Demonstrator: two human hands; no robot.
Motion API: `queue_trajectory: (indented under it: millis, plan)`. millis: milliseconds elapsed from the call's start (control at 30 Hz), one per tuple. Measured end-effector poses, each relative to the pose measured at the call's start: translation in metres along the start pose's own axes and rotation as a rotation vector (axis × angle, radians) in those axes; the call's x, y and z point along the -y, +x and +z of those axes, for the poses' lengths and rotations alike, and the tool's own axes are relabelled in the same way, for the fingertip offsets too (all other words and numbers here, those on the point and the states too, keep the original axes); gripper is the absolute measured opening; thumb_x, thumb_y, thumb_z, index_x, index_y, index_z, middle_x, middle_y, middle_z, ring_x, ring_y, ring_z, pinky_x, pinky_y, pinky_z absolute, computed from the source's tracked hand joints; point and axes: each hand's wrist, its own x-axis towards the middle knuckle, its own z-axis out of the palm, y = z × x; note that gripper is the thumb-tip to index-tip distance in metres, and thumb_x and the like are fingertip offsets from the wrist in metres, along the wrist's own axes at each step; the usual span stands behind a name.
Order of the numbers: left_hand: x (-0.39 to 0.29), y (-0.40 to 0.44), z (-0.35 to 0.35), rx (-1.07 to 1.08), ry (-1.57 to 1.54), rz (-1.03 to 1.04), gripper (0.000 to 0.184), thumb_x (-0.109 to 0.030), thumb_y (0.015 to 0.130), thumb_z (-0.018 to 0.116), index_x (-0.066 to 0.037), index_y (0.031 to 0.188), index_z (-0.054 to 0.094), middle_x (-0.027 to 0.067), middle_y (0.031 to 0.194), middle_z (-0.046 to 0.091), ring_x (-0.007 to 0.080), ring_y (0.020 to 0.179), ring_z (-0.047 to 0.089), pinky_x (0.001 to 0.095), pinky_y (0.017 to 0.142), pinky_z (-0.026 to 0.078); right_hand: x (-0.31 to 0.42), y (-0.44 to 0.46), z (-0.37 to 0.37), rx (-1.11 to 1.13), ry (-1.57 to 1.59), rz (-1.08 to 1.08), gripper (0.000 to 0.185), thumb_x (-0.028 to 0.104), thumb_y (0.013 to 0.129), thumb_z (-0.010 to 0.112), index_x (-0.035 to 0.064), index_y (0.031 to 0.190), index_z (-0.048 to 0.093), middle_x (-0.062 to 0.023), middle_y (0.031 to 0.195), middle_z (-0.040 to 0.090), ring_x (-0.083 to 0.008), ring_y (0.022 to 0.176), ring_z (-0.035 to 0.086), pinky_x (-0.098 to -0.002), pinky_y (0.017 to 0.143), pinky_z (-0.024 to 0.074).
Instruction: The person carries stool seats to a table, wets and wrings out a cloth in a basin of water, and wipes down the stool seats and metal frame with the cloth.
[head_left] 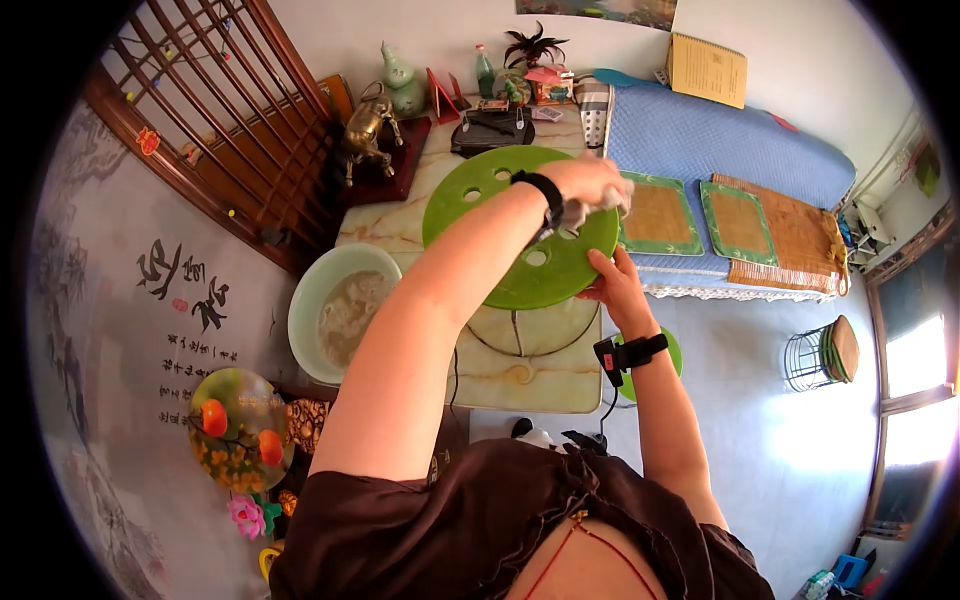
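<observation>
Head view: left hand (582,182) closed on a cloth (575,214) against the green disc (552,278), upper centre of frame; right hand (622,287) grips its lower-right rim. Judgement: brace rim, press evenly, work around holes.

The lone camera, worn on the person's head, faces forward and steeply down past their chest (510,500) toward the tabletop (560,388). Its wide, rounded view blackens at the corners, with the forearms (478,250) close by and the back wall (440,30) farther off along the top.
</observation>
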Motion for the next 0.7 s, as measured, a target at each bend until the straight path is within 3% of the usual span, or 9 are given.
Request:
queue_trajectory:
  millis: [167, 267, 300, 333, 367, 467, 567, 633, 700]
  plan:
    - [0.046, -0.066, -0.043, -0.074, 0.153, -0.503, 0.036, -0.009, 0.074, 0.062, -0.021, 0.107, 0.069, 0.0128, 0.104, 0.064, 0.0328, 0.094, 0.063, 0.0412, 0.081, 0.050, 0.004, -0.003, 0.002, -0.013, -0.002, -0.006, 0.040, 0.022, 0.093, 0.057, 0.0055, 0.127, 0.044, -0.0083, 0.099, 0.066, -0.0178, 0.071, 0.068, -0.0301, 0.060, 0.0583]
    - [0.088, -0.113, -0.048, 0.067, 0.557, -0.516, 0.026, -0.025, 0.082, 0.054, -0.015, 0.100, 0.069, 0.0134, 0.095, 0.067, 0.0327, 0.088, 0.063, 0.0436, 0.072, 0.050, 0.004, -0.002, -0.001, -0.011, -0.044, 0.030, 0.041, 0.023, 0.092, 0.058, 0.0056, 0.127, 0.045, -0.0081, 0.098, 0.066, -0.0171, 0.070, 0.068, -0.0298, 0.060, 0.0582]
    - [0.129, -0.128, -0.034, 0.081, 0.524, -0.475, 0.025, -0.027, 0.083, 0.053, -0.013, 0.096, 0.069, 0.0161, 0.089, 0.068, 0.0351, 0.085, 0.063, 0.0445, 0.072, 0.050, 0.003, -0.001, -0.002, -0.017, -0.035, 0.046, 0.041, 0.023, 0.092, 0.058, 0.0056, 0.127, 0.045, -0.0081, 0.098, 0.066, -0.0171, 0.070, 0.068, -0.0298, 0.060, 0.0582]
    - [0.101, -0.141, -0.044, 0.007, 0.514, -0.416, 0.026, -0.028, 0.083, 0.054, -0.008, 0.090, 0.069, 0.0188, 0.087, 0.067, 0.0370, 0.081, 0.063, 0.0448, 0.071, 0.050, 0.002, 0.001, -0.004, -0.002, -0.038, 0.035, 0.042, 0.024, 0.092, 0.058, 0.0056, 0.127, 0.045, -0.0080, 0.097, 0.066, -0.0170, 0.070, 0.068, -0.0297, 0.060, 0.0582]
    - [0.084, -0.153, -0.049, 0.043, 0.367, -0.537, 0.023, -0.020, 0.077, 0.059, -0.002, 0.086, 0.070, 0.0209, 0.086, 0.067, 0.0353, 0.081, 0.065, 0.0450, 0.075, 0.051, 0.000, 0.003, -0.006, 0.014, -0.042, 0.024, 0.042, 0.024, 0.091, 0.059, 0.0055, 0.127, 0.045, -0.0079, 0.097, 0.066, -0.0169, 0.069, 0.068, -0.0296, 0.059, 0.0582]
    - [0.019, -0.177, -0.059, -0.007, -0.007, -1.035, 0.032, -0.031, 0.081, 0.057, -0.001, 0.087, 0.069, 0.0229, 0.085, 0.066, 0.0365, 0.081, 0.065, 0.0450, 0.074, 0.052, 0.001, 0.001, -0.005, 0.012, -0.054, 0.041, 0.039, 0.024, 0.093, 0.056, 0.0055, 0.126, 0.047, -0.0081, 0.098, 0.066, -0.0169, 0.071, 0.068, -0.0285, 0.059, 0.0574]
    - [-0.020, -0.196, -0.043, -0.183, 0.182, -0.889, 0.037, -0.035, 0.079, 0.060, -0.001, 0.086, 0.069, 0.0228, 0.084, 0.067, 0.0371, 0.082, 0.065, 0.0453, 0.076, 0.052, 0.002, 0.002, -0.005, 0.036, -0.064, 0.037, 0.037, 0.025, 0.095, 0.054, 0.0057, 0.125, 0.048, -0.0079, 0.101, 0.065, -0.0170, 0.075, 0.068, -0.0273, 0.059, 0.0568]
    - [-0.041, -0.198, -0.030, -0.084, 0.127, -0.780, 0.040, -0.036, 0.080, 0.060, 0.000, 0.097, 0.065, 0.0235, 0.095, 0.065, 0.0393, 0.088, 0.063, 0.0465, 0.076, 0.049, 0.003, 0.003, -0.005, 0.050, -0.069, 0.049, 0.036, 0.025, 0.095, 0.054, 0.0055, 0.125, 0.048, -0.0075, 0.101, 0.065, -0.0172, 0.075, 0.068, -0.0278, 0.060, 0.0570]
    - [-0.076, -0.186, -0.009, -0.235, 0.048, -0.707, 0.039, -0.037, 0.081, 0.062, -0.002, 0.096, 0.060, 0.0204, 0.095, 0.064, 0.0362, 0.090, 0.061, 0.0439, 0.074, 0.048, 0.000, 0.006, -0.005, 0.061, -0.064, 0.059, 0.035, 0.025, 0.095, 0.053, 0.0055, 0.124, 0.048, -0.0074, 0.100, 0.065, -0.0177, 0.075, 0.068, -0.0283, 0.061, 0.0573]
